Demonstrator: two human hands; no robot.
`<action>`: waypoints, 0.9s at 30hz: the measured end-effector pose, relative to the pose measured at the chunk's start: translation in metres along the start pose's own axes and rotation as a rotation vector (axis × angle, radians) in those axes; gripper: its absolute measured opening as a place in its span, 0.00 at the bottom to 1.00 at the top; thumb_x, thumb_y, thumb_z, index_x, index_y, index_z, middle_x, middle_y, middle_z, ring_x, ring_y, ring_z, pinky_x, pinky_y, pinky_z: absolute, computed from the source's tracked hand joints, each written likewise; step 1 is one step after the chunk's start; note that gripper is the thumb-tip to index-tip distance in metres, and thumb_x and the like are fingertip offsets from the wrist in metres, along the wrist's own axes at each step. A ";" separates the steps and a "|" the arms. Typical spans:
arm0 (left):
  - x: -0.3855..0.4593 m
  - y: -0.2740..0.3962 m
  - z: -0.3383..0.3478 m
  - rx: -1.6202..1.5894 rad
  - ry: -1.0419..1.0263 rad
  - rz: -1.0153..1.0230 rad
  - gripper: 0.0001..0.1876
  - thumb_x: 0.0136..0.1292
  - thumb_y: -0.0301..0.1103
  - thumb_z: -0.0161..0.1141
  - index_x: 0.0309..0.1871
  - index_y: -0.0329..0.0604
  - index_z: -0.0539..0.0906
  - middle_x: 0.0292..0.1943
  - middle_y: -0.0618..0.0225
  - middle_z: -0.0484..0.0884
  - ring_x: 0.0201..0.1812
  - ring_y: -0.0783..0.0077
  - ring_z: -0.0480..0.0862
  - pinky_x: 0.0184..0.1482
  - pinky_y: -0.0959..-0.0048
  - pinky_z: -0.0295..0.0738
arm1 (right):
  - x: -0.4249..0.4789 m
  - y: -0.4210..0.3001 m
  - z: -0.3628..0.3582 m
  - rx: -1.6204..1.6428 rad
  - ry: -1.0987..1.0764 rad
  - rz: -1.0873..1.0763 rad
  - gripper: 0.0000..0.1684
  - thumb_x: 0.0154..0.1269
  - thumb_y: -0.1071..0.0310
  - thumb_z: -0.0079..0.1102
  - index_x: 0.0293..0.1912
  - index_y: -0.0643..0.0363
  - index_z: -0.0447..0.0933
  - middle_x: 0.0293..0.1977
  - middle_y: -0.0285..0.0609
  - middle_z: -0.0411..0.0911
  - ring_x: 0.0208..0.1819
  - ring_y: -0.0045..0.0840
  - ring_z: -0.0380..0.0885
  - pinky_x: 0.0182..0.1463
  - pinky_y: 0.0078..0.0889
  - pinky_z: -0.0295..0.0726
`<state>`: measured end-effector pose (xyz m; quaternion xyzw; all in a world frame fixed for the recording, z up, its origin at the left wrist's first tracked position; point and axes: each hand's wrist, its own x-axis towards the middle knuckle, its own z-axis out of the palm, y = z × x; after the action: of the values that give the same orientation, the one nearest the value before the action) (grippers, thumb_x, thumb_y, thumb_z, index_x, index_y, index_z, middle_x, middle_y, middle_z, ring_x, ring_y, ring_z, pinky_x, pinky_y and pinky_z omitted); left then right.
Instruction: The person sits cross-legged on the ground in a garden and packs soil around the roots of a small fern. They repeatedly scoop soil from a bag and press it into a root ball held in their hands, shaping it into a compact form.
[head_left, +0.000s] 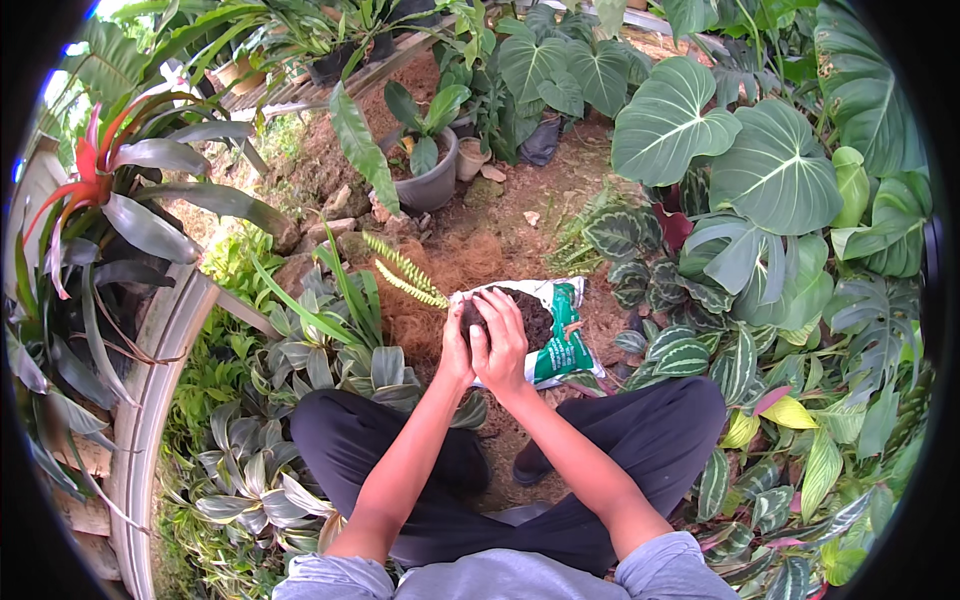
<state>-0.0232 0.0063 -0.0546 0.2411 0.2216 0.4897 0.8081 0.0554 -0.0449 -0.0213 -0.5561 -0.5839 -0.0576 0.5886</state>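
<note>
Between my left hand (455, 348) and my right hand (498, 339) is a dark ball of soil (470, 315), cupped from both sides. A small fern (411, 283) extends from it to the upper left, its pale green fronds pointing away from me. My palms and fingers cover most of the ball. Just right of my hands, a white and green plastic bag (561, 330) lies on the ground with its upper side open, showing dark potting soil (535, 319) inside. It bears printed writing. Brown coconut fibre (469, 261) is spread on the ground beyond and left of my hands.
A grey plastic pot (429, 178) with a leafy plant and a small beige pot (471, 157) stand ahead. Dense foliage (772, 172) crowds the right. A red-centred bromeliad (94, 176) overhangs a curved pale edging (161, 345) at left. Rocks (330, 229) lie near the fibre.
</note>
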 end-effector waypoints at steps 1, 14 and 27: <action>0.005 0.001 -0.003 0.044 -0.028 -0.001 0.15 0.77 0.47 0.50 0.54 0.48 0.78 0.48 0.71 0.82 0.50 0.73 0.81 0.55 0.70 0.77 | -0.001 -0.001 0.000 -0.002 -0.013 -0.014 0.22 0.70 0.62 0.55 0.57 0.66 0.77 0.56 0.56 0.77 0.62 0.51 0.74 0.69 0.53 0.70; 0.008 -0.013 0.004 -0.187 0.081 -0.092 0.18 0.74 0.49 0.54 0.57 0.48 0.78 0.52 0.69 0.81 0.54 0.70 0.81 0.59 0.66 0.77 | 0.013 0.009 -0.001 0.175 0.009 0.112 0.19 0.71 0.67 0.55 0.56 0.68 0.77 0.59 0.56 0.77 0.60 0.49 0.77 0.65 0.45 0.74; 0.003 -0.029 0.017 0.080 0.181 0.071 0.16 0.77 0.46 0.53 0.60 0.51 0.77 0.55 0.74 0.77 0.58 0.75 0.76 0.61 0.69 0.74 | 0.012 0.027 -0.004 0.175 0.004 0.051 0.16 0.63 0.70 0.62 0.50 0.67 0.79 0.47 0.54 0.81 0.52 0.48 0.79 0.58 0.45 0.77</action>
<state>0.0083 -0.0058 -0.0592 0.2358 0.3042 0.5287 0.7566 0.0809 -0.0302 -0.0270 -0.5173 -0.5712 0.0076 0.6372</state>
